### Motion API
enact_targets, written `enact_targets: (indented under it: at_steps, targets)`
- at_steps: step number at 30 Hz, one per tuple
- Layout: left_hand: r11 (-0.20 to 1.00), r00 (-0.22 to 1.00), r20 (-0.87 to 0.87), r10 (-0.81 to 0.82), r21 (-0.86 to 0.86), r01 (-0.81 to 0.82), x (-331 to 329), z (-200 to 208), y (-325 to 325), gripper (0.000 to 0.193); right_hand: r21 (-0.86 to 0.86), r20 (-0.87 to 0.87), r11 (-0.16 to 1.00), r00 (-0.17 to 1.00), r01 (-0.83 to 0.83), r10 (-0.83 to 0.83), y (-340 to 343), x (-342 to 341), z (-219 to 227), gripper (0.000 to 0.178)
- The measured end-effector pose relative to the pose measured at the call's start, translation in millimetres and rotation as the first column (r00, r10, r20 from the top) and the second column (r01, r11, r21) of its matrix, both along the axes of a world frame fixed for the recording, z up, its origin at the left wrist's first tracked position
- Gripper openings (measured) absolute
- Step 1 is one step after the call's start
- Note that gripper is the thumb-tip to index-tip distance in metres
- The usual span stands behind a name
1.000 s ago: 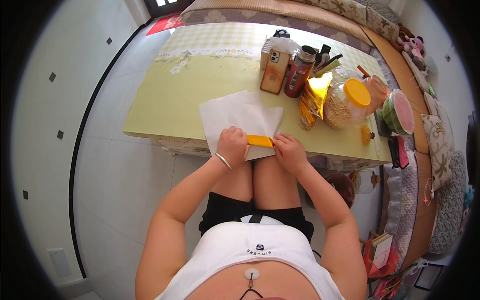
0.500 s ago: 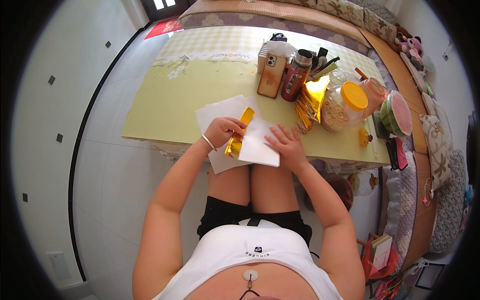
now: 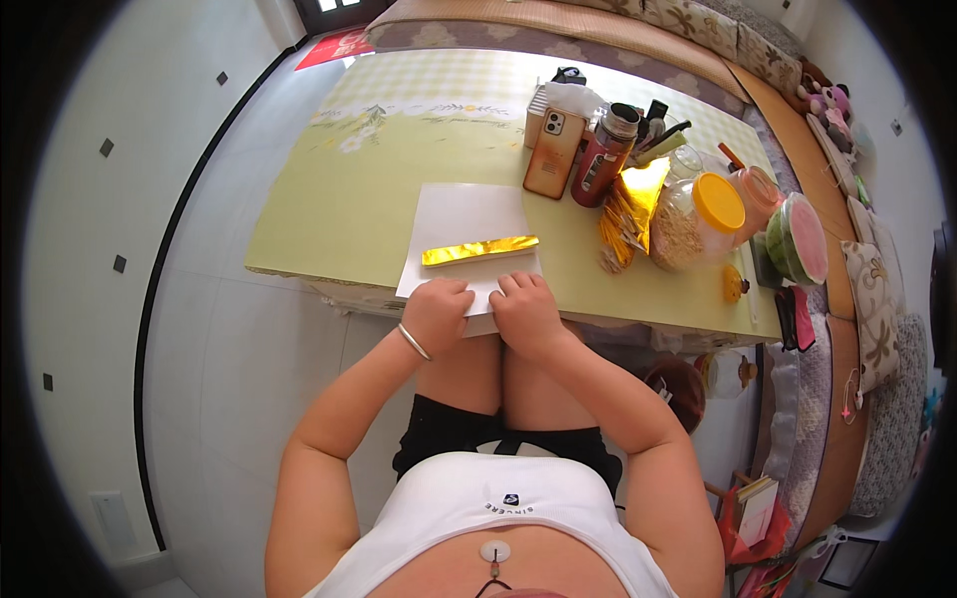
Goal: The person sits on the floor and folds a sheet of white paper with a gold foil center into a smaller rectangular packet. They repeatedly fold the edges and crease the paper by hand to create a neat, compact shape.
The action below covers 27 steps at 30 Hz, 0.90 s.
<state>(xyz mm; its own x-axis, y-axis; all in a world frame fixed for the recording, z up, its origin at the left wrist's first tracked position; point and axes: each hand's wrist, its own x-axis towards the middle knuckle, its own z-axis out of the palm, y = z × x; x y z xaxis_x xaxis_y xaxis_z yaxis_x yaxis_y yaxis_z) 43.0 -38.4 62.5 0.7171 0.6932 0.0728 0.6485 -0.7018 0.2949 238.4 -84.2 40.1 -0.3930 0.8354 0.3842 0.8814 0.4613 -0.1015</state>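
Observation:
White paper [image 3: 470, 211] lies on the table at its near edge, with a lower corner hanging past it above my lap. Across the paper rests a flat, shiny gold foil strip [image 3: 480, 250], slightly tilted and untouched. My left hand [image 3: 439, 310], with a bracelet on its wrist, is closed at the paper's near edge. Close beside it, my right hand [image 3: 527, 311] also has curled fingers, gripping the same edge. The thumbs and the fold between the hands are partly hidden.
Right of the paper stand a phone [image 3: 554, 153], a red flask [image 3: 604, 157], a gold foil bundle [image 3: 632, 211] and a yellow-lidded jar [image 3: 688, 224]. A covered watermelon half [image 3: 796, 239] sits at the right end. The table's [image 3: 329, 219] front edge runs before my knees.
My left hand has let go of the gold strip, which now lies crosswise on the paper. My right hand has moved left from lying flat, and both hands now grip the paper's near edge.

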Motion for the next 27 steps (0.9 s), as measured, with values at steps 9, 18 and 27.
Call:
enact_targets:
  at_steps: [9,18,27]
  targets:
    - [0.978,0.919,0.379,0.109,-0.206,-0.031,-34,-18,20,0.015,-0.136,-0.409,0.981,0.91,-0.141,0.074,29,44,-19,0.016]
    - [0.999,0.915,0.402,0.037,0.007,-0.043,-40,-23,34,0.01,0.018,-0.361,0.987,0.919,-0.162,0.158,24,43,-9,0.009]
    - [0.879,0.912,0.352,-0.212,0.476,0.021,-52,-27,30,0.015,-0.081,-0.412,0.972,0.896,-0.219,0.167,19,57,-18,0.008]
